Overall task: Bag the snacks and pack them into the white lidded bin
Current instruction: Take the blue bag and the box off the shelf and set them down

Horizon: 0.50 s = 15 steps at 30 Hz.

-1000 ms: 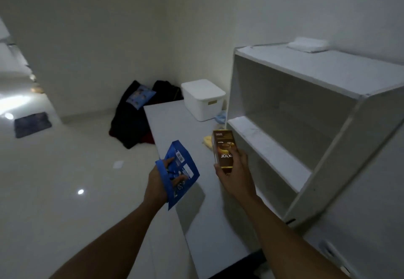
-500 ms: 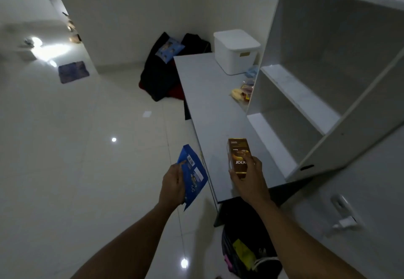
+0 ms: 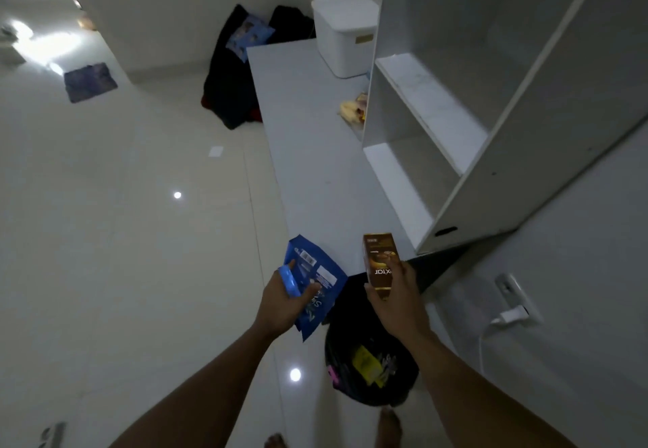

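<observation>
The left hand [image 3: 280,302] grips a blue snack packet [image 3: 319,282], thumb across its face. The right hand [image 3: 396,296] holds a brown box [image 3: 380,265] upright (its lettering reads upside down). Beneath them an open black bag [image 3: 371,370] sits on the floor by the bench [image 3: 308,153]. The white lidded bin [image 3: 345,33] stands closed at the bench's far end.

Glossy tile floor [image 3: 122,237]; matt white tabletop [image 3: 308,153]; smooth plastic bin [image 3: 345,39]; shiny blue packet [image 3: 317,282]; glossy cardboard box [image 3: 380,261]
</observation>
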{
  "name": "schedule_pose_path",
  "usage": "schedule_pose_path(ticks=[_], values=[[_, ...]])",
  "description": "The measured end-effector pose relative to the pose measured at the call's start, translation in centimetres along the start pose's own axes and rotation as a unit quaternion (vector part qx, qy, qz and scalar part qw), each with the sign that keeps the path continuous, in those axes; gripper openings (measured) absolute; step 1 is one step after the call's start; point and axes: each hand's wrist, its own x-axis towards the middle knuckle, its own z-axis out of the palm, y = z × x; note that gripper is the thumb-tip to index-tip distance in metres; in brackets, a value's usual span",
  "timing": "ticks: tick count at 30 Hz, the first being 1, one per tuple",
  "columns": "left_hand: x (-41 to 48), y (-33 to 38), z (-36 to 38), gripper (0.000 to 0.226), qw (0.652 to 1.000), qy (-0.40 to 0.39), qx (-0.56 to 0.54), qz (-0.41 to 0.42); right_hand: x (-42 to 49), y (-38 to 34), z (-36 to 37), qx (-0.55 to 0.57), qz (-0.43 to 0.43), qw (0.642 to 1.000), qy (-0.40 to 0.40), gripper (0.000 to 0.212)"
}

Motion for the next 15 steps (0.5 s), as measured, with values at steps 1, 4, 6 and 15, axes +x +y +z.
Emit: schedule_pose_path(ticks=[1,4,6,15], values=[[-0.4,-0.1,1.2,0.038,1.000,0.010,0.023,0.004,-0.1,1.0,-0.4,-0.002,-0.005,1.000,-0.007,0.072],[-1.9,-1.4,5.4,0.048,0.998,0.032,0.043,-0.016,-0.7,4.3,-1.4,-0.015,-0.018,0.999,-0.031,0.075],[-3.1,-2.5,8.3,0.054,0.999,0.030,0.030,-0.031,-1.3,6.5,-2.0,-0.028,-0.022,0.998,-0.050,0.078],[-6.8,-10.0,15.9,0.058,0.990,-0.001,0.050,-0.134,-3.9,14.3,-2.4,-0.070,-0.061,0.989,-0.111,0.077]])
